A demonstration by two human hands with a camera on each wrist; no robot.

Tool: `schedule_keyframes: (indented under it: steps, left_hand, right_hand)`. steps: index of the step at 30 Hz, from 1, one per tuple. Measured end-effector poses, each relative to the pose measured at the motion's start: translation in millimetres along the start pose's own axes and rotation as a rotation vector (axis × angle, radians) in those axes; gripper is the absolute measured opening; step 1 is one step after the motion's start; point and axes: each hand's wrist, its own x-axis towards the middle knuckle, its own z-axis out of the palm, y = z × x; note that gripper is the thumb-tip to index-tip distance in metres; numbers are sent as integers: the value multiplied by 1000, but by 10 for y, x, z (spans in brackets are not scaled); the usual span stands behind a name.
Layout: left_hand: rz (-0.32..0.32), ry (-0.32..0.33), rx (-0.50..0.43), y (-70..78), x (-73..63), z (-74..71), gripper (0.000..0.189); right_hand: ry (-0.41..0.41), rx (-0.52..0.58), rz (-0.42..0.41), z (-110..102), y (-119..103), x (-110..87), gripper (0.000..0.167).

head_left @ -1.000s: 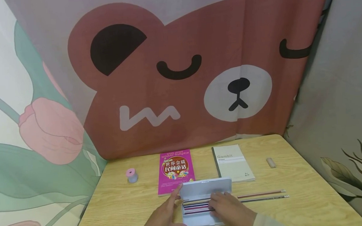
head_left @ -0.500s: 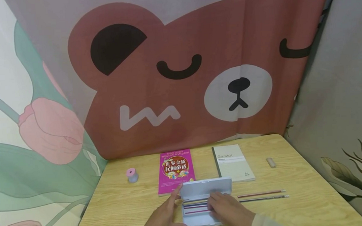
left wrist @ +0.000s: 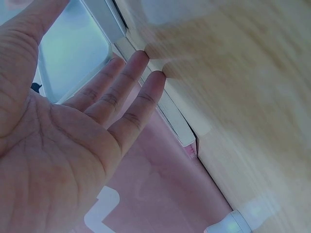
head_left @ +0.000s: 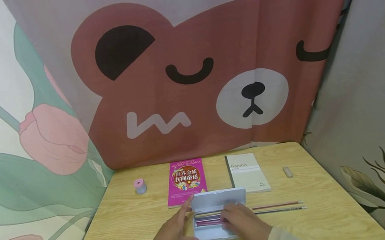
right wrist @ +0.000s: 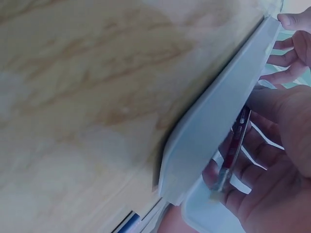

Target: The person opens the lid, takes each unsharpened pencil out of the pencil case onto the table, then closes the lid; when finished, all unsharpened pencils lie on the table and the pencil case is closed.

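A wood-grain surface (head_left: 126,221) carries an open case (head_left: 213,235) at the lower center of the frame, its long axis running left to right. The left hand (head_left: 174,228), fingers spread wide, touches its left end. The right hand (head_left: 245,221) covers the right half, fingers curled around one pencil (right wrist: 235,145), roughly parallel to the case. Other pencils (head_left: 208,222) lie inside, left of those fingers; two loose pencils (head_left: 277,205) lie to the right, nearer the right hand.
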Motion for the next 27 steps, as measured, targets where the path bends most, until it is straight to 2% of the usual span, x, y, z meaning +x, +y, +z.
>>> schedule_keyframes:
  steps: [2, 9, 11, 14, 20, 24, 27]
  left_hand:
    - [9, 1, 1, 4, 1, -4, 137]
    - [-24, -28, -34, 1, 23, -12, 138]
    - [-33, -31, -35, -5, 30, -3, 139]
    - [-24, -25, -31, -4, 20, 3, 139]
    - [16, -7, -18, 10, -5, -19, 139]
    - [24, -6, -17, 15, -10, -26, 139]
    - [23, -5, -15, 8, -9, -17, 139]
  right_hand:
    - [21, -11, -21, -22, 9, -6, 8]
    - [-97, 62, 56, -191, 71, 3, 10]
    - [-102, 63, 68, -261, 102, -50, 11]
    - [-118, 57, 93, -373, 163, -156, 14]
    - [-76, 56, 99, -526, 359, -439, 19]
    - [-73, 92, 174, -595, 484, -669, 21]
    - [-95, 70, 260, -637, 576, -838, 19]
